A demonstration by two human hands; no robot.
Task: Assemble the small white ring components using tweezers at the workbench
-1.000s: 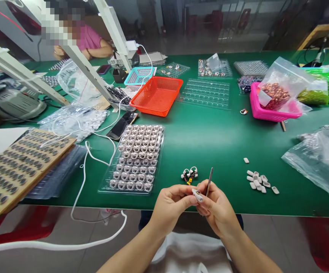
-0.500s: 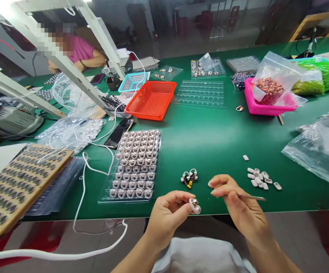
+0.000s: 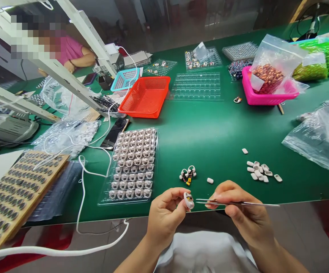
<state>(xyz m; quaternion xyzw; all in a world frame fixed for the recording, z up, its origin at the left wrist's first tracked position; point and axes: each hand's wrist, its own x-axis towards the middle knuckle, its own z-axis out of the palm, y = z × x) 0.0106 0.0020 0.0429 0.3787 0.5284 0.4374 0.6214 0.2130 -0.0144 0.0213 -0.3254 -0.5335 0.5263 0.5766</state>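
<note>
1 clear tray of seated parts, left of the hands. Left hand is raised at the table's near edge, thumb and forefinger pinching 1 small white part, other fingers curled. 1 cluster of wired parts lies on the mat just beyond, with 1 lone white cap beside it. Right hand grips 1 pair of tweezers: long axis near horizontal, tips pointing left, just short of the part. Cap pile is furthest right, roughly nine, too bunched for an exact count.
</note>
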